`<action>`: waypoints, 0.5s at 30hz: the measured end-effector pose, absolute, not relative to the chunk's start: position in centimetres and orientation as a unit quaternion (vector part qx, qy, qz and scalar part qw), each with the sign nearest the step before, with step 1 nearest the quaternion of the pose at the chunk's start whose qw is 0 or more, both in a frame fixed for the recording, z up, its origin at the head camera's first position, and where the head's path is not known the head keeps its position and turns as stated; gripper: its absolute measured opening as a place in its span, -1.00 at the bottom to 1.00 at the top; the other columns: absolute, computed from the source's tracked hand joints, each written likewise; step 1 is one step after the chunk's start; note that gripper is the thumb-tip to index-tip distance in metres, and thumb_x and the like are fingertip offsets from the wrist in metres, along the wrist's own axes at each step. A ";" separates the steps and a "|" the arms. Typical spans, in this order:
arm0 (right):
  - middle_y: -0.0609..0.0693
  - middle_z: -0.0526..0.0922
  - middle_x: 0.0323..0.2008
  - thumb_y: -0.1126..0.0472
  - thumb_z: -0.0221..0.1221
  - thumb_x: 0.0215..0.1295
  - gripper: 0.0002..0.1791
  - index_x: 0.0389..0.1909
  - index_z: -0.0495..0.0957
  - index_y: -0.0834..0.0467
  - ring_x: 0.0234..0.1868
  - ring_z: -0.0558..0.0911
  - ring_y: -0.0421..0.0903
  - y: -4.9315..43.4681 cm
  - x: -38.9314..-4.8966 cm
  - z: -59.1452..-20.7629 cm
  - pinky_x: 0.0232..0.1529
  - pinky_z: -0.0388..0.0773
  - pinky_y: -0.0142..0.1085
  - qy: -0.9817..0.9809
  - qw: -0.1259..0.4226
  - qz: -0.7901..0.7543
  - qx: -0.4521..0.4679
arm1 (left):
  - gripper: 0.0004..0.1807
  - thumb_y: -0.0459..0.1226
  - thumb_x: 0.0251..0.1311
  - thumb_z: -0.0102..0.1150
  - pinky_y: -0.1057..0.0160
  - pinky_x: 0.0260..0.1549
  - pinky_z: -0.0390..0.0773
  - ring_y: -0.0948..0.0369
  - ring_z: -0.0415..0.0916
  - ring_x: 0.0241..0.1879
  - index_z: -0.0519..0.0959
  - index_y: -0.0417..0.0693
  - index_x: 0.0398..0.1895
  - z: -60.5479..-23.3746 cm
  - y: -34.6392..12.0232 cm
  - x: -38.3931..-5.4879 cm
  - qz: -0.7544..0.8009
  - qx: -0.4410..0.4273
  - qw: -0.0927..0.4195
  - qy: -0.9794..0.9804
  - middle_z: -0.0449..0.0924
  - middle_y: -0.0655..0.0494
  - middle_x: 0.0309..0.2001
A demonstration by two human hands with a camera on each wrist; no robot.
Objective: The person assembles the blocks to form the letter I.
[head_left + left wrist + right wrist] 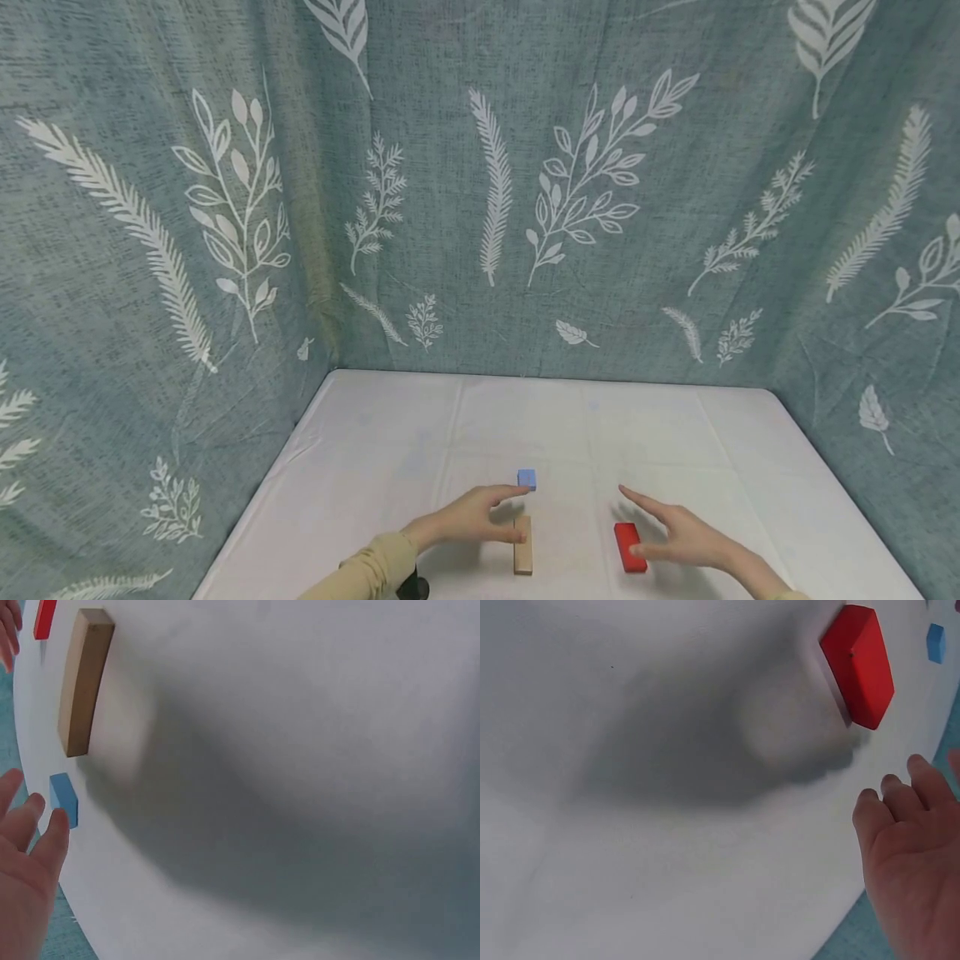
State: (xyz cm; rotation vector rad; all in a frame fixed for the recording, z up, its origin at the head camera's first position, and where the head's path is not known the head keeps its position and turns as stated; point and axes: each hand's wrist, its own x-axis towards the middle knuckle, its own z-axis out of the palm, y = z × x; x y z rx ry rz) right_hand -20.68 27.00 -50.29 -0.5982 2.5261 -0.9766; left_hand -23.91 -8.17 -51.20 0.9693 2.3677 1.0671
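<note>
Two blocks nearest: wooden block (pixel 523 557) below left hand (pixel 480 515), red block (pixel 628 538) below right hand (pixel 686 536), on bench (pixel 390 417) | each grip slack, holding nothing | farther: small blue block (pixel 527 478), just beyond left hand | step, judged: reaching, pre-grasp; next calls for lowering, then pinching

Wrinkled, pale-tan fabric sleeve (pixel 362 573) with a bunched cuff (pixel 397 548), behind the person's bare left hand (pixel 472 515); well right of the sleeve, a bare right hand (pixel 686 536).
</note>
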 end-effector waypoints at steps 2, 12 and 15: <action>0.33 0.27 0.34 -0.05 0.28 0.14 -0.10 0.41 0.13 0.23 0.30 0.24 0.43 27.0 -20.6 -50.5 0.13 0.32 0.38 0.894 0.185 -0.347 -0.214 | -0.26 -0.08 0.14 0.27 0.10 0.26 0.44 -0.05 0.29 0.33 0.28 -0.18 0.35 -51.5 -8.1 -23.8 0.379 0.348 0.184 0.838 0.33 -0.05 0.35; 0.30 0.36 0.29 -0.06 0.33 0.07 -0.11 0.35 0.24 0.26 0.27 0.31 0.40 27.4 -20.3 -51.6 0.15 0.35 0.33 0.896 0.190 -0.343 -0.210 | -0.24 -0.11 0.01 0.39 0.24 0.25 0.45 0.01 0.38 0.27 0.37 -0.27 0.26 -52.3 -8.1 -23.0 0.385 0.312 0.196 0.846 0.44 -0.10 0.26; 0.27 0.39 0.28 -0.04 0.35 0.05 -0.12 0.34 0.26 0.27 0.26 0.33 0.37 27.4 -20.2 -51.9 0.15 0.35 0.32 0.895 0.195 -0.348 -0.200 | -0.23 -0.13 -0.03 0.42 0.26 0.23 0.46 0.03 0.39 0.26 0.38 -0.29 0.24 -52.7 -8.1 -22.8 0.388 0.313 0.186 0.847 0.45 -0.10 0.24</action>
